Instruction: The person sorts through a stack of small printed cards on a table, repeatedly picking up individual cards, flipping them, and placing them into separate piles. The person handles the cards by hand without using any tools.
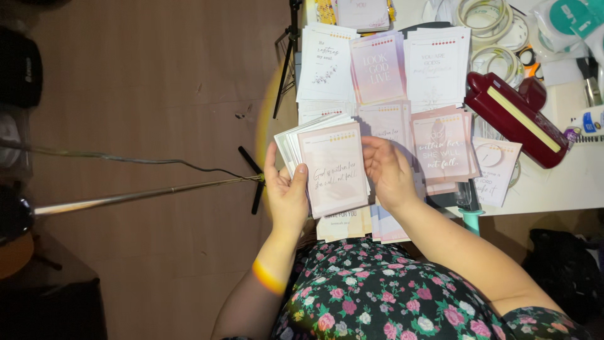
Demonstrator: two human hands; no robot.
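So there's a fanned stack of cards [327, 165] held up over the near edge of the table [566, 189], and the top one is a pale pink card with cursive script on it. The left hand [286, 192] has it from the left side: thumb lies across the front of the top card near its left edge, and the rest of the fingers are curled round behind the stack, so it's a closed pinch on the whole bunch. The white cards behind fan out up and to the left of the thumb.

The right hand [387, 171] is at the stack's right edge, fingers bent loosely and touching that edge or the cards just behind it. Can't really tell if it's actually gripping a card or just resting there.

Past the hands, the table is covered in more card piles [384, 66], laid in rows, white ones and pink ones. To the right of those sits a dark red punch-like tool [513, 116] with a pale strip along it, and behind that some rolls of tape [491, 19]. Left of the table is brown floor with a thin metal pole [138, 196] and a cable running across. At the bottom you see the person's floral dress [390, 296].
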